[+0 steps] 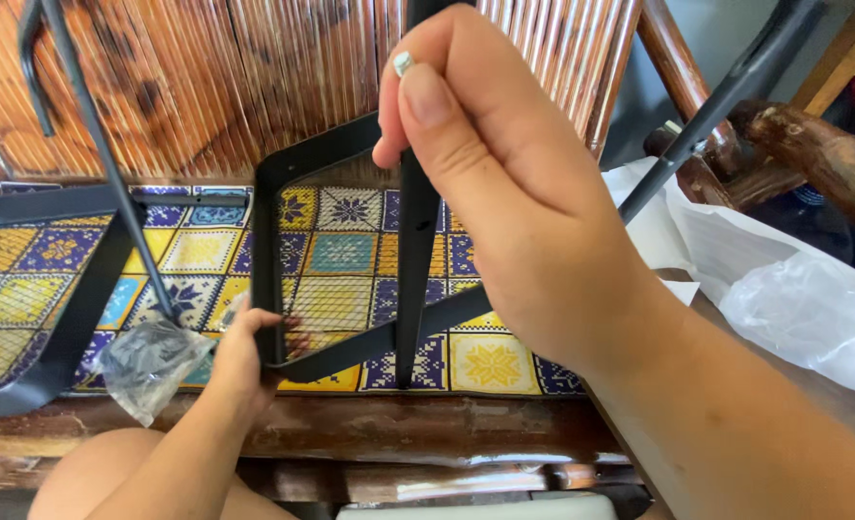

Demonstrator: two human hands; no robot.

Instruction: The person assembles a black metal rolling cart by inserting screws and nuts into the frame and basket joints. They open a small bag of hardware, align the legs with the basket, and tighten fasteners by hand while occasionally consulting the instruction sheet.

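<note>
Near the right, the right hand [504,193] closes around a black metal leg bar [413,279], held upright; lower left, the left hand [244,351] grips the black rectangular metal frame [265,231].

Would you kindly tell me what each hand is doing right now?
Left hand: closed on the lower corner of the black metal frame.
Right hand: closed on the upright black metal bar, fingers wrapped around it.

The frame [283,193] and leg [414,279] were matt black metal; the cushion [341,255] was patterned woven cloth, the bench [350,424] glossy varnished wood, the bag [148,361] crinkled clear plastic.
</note>
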